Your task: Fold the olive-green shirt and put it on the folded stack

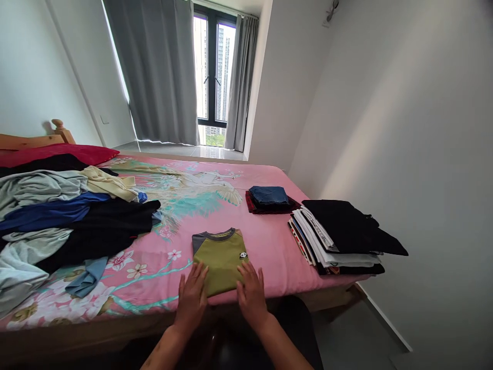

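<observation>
A folded olive-green T-shirt (223, 259) lies flat near the front edge of the bed. It has a dark grey collar, a grey sleeve part at its upper left and a small panda print on the right. My left hand (193, 292) rests on its lower left side with fingers stretched out. On the lower right side lies my right hand (251, 291), its fingers spread and touching the cloth. Neither hand grips anything.
A heap of loose clothes (77, 210) covers the bed's left side. To the right stand a tall stack of folded clothes (339, 236) and a smaller folded pile (269, 198) with denim on top. The pink floral bedsheet (192, 221) lies beneath. Grey curtains (157, 72) hang behind.
</observation>
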{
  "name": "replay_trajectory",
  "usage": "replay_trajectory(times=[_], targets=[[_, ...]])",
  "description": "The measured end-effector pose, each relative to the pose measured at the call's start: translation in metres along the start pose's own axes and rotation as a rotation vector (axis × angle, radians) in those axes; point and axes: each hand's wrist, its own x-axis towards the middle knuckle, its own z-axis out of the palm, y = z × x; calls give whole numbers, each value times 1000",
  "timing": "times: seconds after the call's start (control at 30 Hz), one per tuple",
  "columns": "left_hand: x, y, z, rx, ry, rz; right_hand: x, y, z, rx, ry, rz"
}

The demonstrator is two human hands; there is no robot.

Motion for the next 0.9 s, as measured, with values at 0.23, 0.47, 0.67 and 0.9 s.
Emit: replay_trajectory(times=[0.23, 0.47, 0.67, 0.9], targets=[[43, 23, 18, 143, -222, -67, 55, -29, 28, -16, -159, 64], [10, 4, 19, 243, -265, -195, 27, 16, 49, -133, -247, 147], [-13, -15, 17, 207, -222, -166, 2, 47, 41, -139, -111, 81], [-42, -30, 30, 97, -19, -79, -27, 74, 30, -63, 37, -82]])
